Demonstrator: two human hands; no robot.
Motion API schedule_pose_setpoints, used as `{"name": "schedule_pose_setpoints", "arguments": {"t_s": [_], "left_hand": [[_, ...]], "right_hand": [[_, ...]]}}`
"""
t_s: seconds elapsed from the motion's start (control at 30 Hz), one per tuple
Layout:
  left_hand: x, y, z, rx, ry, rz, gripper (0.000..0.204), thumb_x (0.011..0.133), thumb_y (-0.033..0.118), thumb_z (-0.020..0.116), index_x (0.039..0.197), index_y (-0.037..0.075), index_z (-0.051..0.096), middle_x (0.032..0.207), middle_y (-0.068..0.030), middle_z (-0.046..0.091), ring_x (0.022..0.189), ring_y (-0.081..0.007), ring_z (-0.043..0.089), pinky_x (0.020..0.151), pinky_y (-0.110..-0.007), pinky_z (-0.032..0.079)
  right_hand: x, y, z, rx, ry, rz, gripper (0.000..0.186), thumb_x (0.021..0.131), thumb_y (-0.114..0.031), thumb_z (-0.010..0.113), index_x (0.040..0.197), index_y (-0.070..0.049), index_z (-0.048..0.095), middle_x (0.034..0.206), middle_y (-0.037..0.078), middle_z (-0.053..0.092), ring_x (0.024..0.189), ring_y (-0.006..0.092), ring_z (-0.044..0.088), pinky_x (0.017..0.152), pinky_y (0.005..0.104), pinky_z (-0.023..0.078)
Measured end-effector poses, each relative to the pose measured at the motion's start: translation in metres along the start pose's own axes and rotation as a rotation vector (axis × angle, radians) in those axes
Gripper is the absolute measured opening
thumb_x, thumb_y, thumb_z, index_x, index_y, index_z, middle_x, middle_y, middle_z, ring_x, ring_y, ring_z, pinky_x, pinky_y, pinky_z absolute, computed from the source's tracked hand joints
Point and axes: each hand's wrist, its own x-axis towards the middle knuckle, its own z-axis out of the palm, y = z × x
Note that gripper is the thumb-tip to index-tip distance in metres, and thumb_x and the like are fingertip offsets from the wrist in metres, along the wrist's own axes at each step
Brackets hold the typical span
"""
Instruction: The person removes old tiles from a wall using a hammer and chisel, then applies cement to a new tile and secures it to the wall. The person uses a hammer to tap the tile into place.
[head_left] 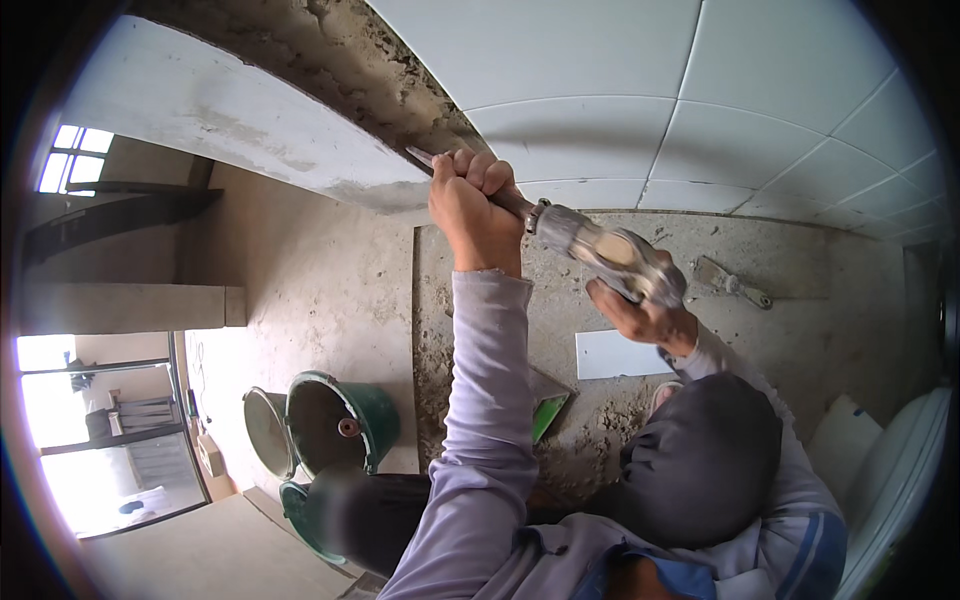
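Note:
My left hand [475, 205] is closed round a metal chisel [512, 204], its point up against the strip of rough broken mortar [350, 75] in the wall. Behind that fist, the head of a hammer [565, 232] is in line with the chisel's back end; motion blur hides whether they touch. My right hand [640, 315] grips the hammer, though most of its handle is hidden or smeared. White wall tiles [580, 140] border the mortar on one side, and a smooth plastered face [250, 110] borders it on the other.
Rubble and dust litter the floor around a loose white tile [620, 355] and a green-edged object [548, 415]. A scraper-like tool [735, 282] lies at right. Green buckets [375, 425] stand left of my knees. A white rounded object [905, 480] is at far right.

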Motion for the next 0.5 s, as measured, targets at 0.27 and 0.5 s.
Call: {"name": "schedule_pose_setpoints", "arguments": {"t_s": [0.27, 0.5], "left_hand": [[-0.021, -0.002, -0.041, -0.079, 0.111, -0.324, 0.024, 0.101, 0.019, 0.032, 0.078, 0.010, 0.036, 0.067, 0.0026, 0.035, 0.050, -0.0060, 0.030, 0.041, -0.021, 0.029], [-0.055, -0.042, -0.070, 0.207, 0.210, -0.155, 0.018, 0.100, 0.018, 0.036, 0.085, 0.010, 0.041, 0.069, 0.0019, 0.037, 0.052, -0.0066, 0.031, 0.042, -0.021, 0.028]], "right_hand": [[-0.006, -0.010, -0.039, 0.017, -0.151, 0.045, 0.025, 0.072, -0.003, 0.070, 0.095, -0.005, 0.062, 0.087, 0.011, 0.066, 0.067, 0.0241, 0.065, 0.053, 0.0365, 0.051], [-0.051, -0.032, -0.062, 0.140, -0.291, 0.368, 0.037, 0.075, 0.000, 0.068, 0.109, -0.012, 0.063, 0.092, 0.010, 0.065, 0.078, 0.0251, 0.063, 0.066, 0.0377, 0.050]]}}
